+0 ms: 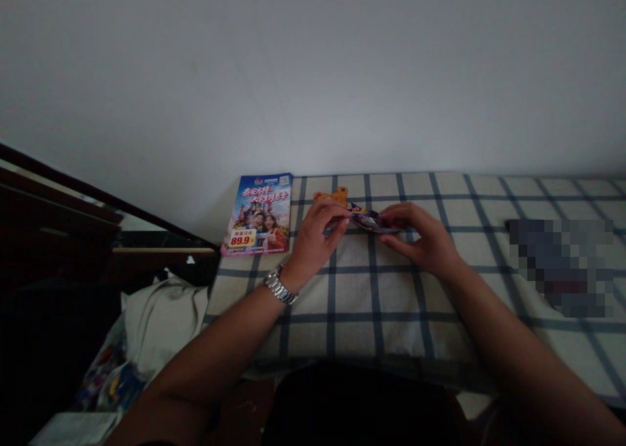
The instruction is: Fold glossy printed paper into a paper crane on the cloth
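Both my hands meet over a checked cloth (pixel 372 289) and pinch a small dark purple printed wrapper or card (pixel 370 221) between them. My left hand (pixel 315 237), with a metal watch (pixel 280 285) on its wrist, grips the left end with thumb and fingers closed. My right hand (pixel 420 237) holds the right end, fingers curled round it. Just behind the wrapper lies an orange shaped piece (pixel 335 195), partly hidden by my left hand.
A colourful leaflet (pixel 258 214) printed with 89.9 lies at the cloth's far left corner by the white wall. A blurred-out dark patch (pixel 562 267) sits on the right. A cream bag (pixel 161 322) and dark furniture (pixel 53 231) are lower left.
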